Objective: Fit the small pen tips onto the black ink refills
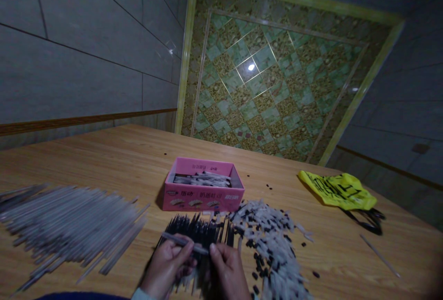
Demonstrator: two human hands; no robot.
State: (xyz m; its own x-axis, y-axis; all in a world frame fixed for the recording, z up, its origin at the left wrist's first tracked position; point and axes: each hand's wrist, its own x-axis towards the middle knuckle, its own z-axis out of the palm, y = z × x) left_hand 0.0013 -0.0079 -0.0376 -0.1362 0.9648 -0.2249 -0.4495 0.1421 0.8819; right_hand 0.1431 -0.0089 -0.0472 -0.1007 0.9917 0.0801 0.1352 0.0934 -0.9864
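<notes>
The left hand (171, 263) pinches a slim pen (172, 237), slanting between both hands above dark rods (188, 226). The curled right hand (226, 265) has its thumb at the pen's other end; whether it grips, I cannot tell.

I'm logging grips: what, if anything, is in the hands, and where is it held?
A thin tube: the left hand grips it near the middle; the right hand is at its right end, whether gripping is unclear.
</notes>
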